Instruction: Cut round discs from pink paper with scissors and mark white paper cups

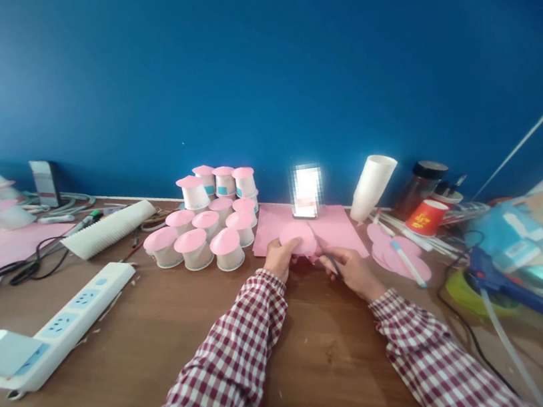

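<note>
My left hand pinches the lower left edge of a round pink paper piece. Dark-handled scissors are gripped in my right hand, their blades at the right edge of that piece. Beneath and behind lie pink sheets, with a bright phone standing upright on them. To the left stand several white paper cups with pink conical tops, some stacked higher at the back. On the right, round pink cutouts lie under a white marker.
A white power strip and a stack of white cups lie left. At right are more stacked cups, a red cup, a dark jar and a blue glue gun with a cord. A blue wall rises behind.
</note>
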Demonstrator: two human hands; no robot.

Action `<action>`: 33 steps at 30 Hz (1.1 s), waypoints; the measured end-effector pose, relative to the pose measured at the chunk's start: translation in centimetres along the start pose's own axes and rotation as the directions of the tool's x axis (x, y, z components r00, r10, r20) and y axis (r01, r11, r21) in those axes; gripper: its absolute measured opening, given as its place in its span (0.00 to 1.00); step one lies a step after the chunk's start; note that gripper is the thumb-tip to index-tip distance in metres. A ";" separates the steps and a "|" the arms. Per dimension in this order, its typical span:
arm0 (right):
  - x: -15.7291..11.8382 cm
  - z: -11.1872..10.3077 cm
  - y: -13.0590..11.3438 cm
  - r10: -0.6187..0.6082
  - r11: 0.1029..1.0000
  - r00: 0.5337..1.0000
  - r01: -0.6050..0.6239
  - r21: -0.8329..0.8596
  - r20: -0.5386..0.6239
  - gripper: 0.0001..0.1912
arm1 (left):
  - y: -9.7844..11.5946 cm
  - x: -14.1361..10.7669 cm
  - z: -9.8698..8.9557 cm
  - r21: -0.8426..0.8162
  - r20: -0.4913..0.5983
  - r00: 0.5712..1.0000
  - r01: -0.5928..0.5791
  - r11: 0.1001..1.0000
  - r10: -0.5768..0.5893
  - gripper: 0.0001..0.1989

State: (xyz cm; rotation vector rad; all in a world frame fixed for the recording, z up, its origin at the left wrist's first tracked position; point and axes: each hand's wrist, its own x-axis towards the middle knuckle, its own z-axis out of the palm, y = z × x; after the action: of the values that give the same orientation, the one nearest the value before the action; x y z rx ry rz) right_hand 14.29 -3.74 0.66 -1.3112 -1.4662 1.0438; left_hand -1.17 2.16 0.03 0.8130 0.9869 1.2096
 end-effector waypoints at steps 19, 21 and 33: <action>0.0 -0.1 -0.2 -0.003 1.000 1.000 0.003 -0.027 0.024 0.23 | 0.0 0.0 0.0 -0.041 -0.045 0.999 0.003 0.999 -0.004 0.11; 0.1 -0.1 -0.1 -0.002 0.999 1.000 0.003 -0.032 0.026 0.23 | -0.1 0.0 0.0 -0.040 -0.049 0.999 0.003 0.999 -0.005 0.11; -0.1 -0.3 -0.6 -0.022 0.997 1.000 0.023 -0.070 0.018 0.21 | -0.1 0.3 -0.1 -0.032 -0.048 0.999 -0.018 0.999 0.017 0.11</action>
State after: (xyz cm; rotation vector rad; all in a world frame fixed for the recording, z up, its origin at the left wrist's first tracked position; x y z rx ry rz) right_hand 14.42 -3.88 1.32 -1.3345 -1.5395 0.9993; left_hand -1.22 2.44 -0.21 0.7721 0.9988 1.2622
